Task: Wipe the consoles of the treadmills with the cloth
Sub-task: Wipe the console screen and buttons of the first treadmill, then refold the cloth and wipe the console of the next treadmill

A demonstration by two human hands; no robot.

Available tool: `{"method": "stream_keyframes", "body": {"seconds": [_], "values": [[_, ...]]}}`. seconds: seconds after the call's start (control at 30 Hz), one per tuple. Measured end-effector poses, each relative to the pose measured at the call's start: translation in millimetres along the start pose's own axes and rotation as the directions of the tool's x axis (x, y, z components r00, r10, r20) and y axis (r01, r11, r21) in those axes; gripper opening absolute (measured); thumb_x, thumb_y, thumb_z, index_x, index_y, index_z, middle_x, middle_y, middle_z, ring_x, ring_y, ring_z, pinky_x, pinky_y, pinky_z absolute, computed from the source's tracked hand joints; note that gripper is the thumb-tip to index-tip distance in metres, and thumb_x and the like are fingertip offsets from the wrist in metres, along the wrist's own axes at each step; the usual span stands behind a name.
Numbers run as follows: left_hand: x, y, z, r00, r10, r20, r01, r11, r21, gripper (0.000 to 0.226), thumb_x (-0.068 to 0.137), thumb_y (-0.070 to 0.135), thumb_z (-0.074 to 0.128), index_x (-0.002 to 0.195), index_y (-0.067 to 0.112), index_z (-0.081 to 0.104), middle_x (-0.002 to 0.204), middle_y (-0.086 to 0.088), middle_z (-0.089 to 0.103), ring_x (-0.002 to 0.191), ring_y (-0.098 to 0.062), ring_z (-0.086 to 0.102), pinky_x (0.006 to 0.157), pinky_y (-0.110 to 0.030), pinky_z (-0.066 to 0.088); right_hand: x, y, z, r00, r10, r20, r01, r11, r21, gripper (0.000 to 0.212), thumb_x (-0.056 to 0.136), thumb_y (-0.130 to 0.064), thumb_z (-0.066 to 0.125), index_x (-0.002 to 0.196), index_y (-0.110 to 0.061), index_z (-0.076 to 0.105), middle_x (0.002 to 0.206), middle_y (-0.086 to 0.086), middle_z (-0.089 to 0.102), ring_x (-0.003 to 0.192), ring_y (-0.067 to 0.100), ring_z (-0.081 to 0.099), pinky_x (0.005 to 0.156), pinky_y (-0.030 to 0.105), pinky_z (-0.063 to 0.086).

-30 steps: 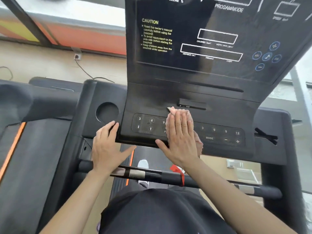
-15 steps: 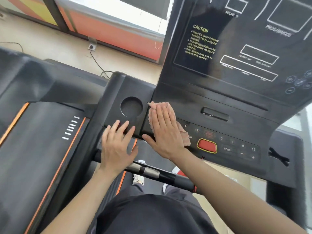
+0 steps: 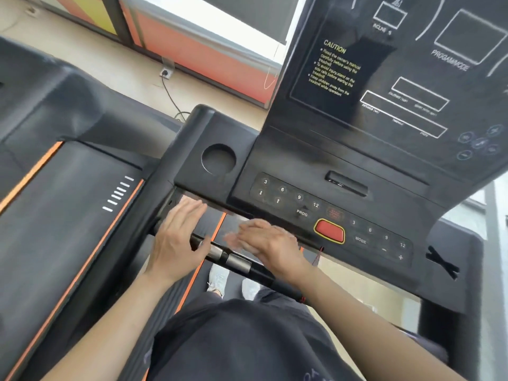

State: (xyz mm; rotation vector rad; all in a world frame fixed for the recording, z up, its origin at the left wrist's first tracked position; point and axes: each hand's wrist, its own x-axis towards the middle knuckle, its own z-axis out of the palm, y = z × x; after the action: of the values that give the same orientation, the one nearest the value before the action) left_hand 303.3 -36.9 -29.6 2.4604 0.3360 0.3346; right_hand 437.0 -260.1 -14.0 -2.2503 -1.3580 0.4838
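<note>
The black treadmill console point(image 3: 302, 163) fills the upper right, with a numbered keypad point(image 3: 286, 195) and a red stop button point(image 3: 329, 231) on its lower shelf. My right hand point(image 3: 270, 247) is blurred just below the shelf's front edge, above the handlebar point(image 3: 237, 262). A pale pink cloth point(image 3: 236, 240) shows as a smear under its fingers. My left hand point(image 3: 178, 237) hangs flat with fingers spread and nothing in it, at the left end of the handlebar, under the console's corner.
A round cup holder point(image 3: 218, 160) sits left of the keypad, and the upright display panel point(image 3: 384, 78) rises behind. A second treadmill's belt point(image 3: 68, 215) lies on the left. A wall socket with a cable point(image 3: 166, 73) is on the floor beyond. My shoes point(image 3: 218, 279) stand on the belt below.
My right hand swept the cloth leftward across the keypad, then came down off the shelf's front edge. My left hand left the console corner and dropped toward the handlebar.
</note>
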Motion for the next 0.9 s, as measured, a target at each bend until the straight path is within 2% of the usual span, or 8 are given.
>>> {"method": "stream_keyframes", "body": {"seconds": [0.17, 0.23, 0.33, 0.47, 0.6, 0.7, 0.77, 0.9], "values": [[-24, 45, -2, 0.994, -0.103, -0.033, 0.099, 0.989, -0.110, 0.057, 0.082, 0.033, 0.064, 0.135, 0.011, 0.064, 0.134, 0.008, 0.063, 0.132, -0.012, 0.051, 0.113, -0.034, 0.043, -37, -5, -21, 0.956, 0.287, 0.053, -0.286, 0.882, 0.374, 0.018, 0.105, -0.025, 0.057, 0.104, -0.018, 0.073, 0.094, -0.013, 0.073, 0.088, 0.005, 0.067, 0.081, 0.031, 0.054], [-37, 69, -4, 0.982, -0.184, -0.031, 0.175, 0.965, -0.193, 0.058, 0.081, 0.037, 0.065, 0.134, 0.013, 0.064, 0.128, 0.019, 0.060, 0.127, -0.007, 0.052, 0.111, -0.028, 0.042, -37, -16, -36, 0.958, 0.286, 0.020, -0.257, 0.826, 0.502, 0.014, 0.102, -0.017, 0.063, 0.095, -0.016, 0.075, 0.090, -0.008, 0.067, 0.086, 0.002, 0.065, 0.078, 0.021, 0.049], [-59, 108, -10, 0.947, -0.321, 0.002, 0.306, 0.899, -0.314, 0.061, 0.080, 0.039, 0.067, 0.136, 0.017, 0.063, 0.133, 0.014, 0.062, 0.126, -0.002, 0.055, 0.109, -0.018, 0.040, -37, -35, -55, 0.971, 0.236, 0.031, -0.202, 0.747, 0.633, 0.023, 0.096, -0.005, 0.068, 0.096, -0.028, 0.074, 0.093, 0.012, 0.059, 0.080, 0.009, 0.061, 0.069, 0.010, 0.046], [-97, 145, -16, 0.892, -0.452, -0.002, 0.418, 0.828, -0.374, 0.065, 0.081, 0.038, 0.069, 0.142, 0.021, 0.057, 0.141, 0.015, 0.059, 0.131, 0.001, 0.052, 0.107, -0.011, 0.037, -38, -55, -54, 0.968, 0.107, 0.229, -0.247, 0.580, 0.776, 0.028, 0.094, -0.001, 0.069, 0.100, -0.028, 0.073, 0.093, 0.007, 0.075, 0.075, 0.017, 0.070, 0.069, 0.031, 0.059], [-145, 160, -25, 0.790, -0.611, -0.044, 0.544, 0.733, -0.407, 0.066, 0.085, 0.031, 0.077, 0.146, 0.031, 0.052, 0.145, 0.025, 0.054, 0.138, 0.001, 0.048, 0.111, -0.012, 0.035, -39, -82, -41, 0.925, -0.064, 0.373, -0.244, 0.654, 0.716, 0.025, 0.096, -0.006, 0.069, 0.102, -0.029, 0.075, 0.087, -0.014, 0.074, 0.071, 0.012, 0.069, 0.061, 0.041, 0.060], [-184, 169, -30, 0.729, -0.678, -0.094, 0.580, 0.686, -0.439, 0.066, 0.087, 0.016, 0.081, 0.143, 0.034, 0.052, 0.136, 0.038, 0.053, 0.133, 0.009, 0.046, 0.109, -0.008, 0.032, -44, -107, -31, 0.847, -0.235, 0.477, -0.200, 0.691, 0.695, 0.015, 0.099, -0.011, 0.067, 0.111, -0.013, 0.076, 0.092, -0.008, 0.078, 0.074, 0.006, 0.071, 0.063, 0.024, 0.055], [-209, 171, -31, 0.698, -0.707, -0.116, 0.603, 0.667, -0.438, 0.057, 0.087, 0.018, 0.082, 0.138, 0.030, 0.059, 0.133, 0.029, 0.059, 0.131, 0.004, 0.050, 0.107, -0.009, 0.033, -50, -127, -24, 0.791, -0.323, 0.519, -0.163, 0.706, 0.689, 0.015, 0.100, -0.012, 0.065, 0.111, -0.009, 0.075, 0.089, -0.010, 0.078, 0.074, 0.003, 0.071, 0.064, 0.015, 0.050], [-269, 174, -34, 0.586, -0.799, -0.132, 0.652, 0.562, -0.509, 0.018, 0.092, 0.024, 0.077, 0.109, 0.023, 0.073, 0.106, 0.012, 0.073, 0.103, -0.001, 0.063, 0.091, -0.017, 0.044, -64, -168, 2, 0.739, -0.407, 0.538, -0.085, 0.735, 0.673, 0.012, 0.100, -0.009, 0.064, 0.104, -0.016, 0.073, 0.090, -0.005, 0.079, 0.080, 0.021, 0.074, 0.072, 0.025, 0.057]]}}
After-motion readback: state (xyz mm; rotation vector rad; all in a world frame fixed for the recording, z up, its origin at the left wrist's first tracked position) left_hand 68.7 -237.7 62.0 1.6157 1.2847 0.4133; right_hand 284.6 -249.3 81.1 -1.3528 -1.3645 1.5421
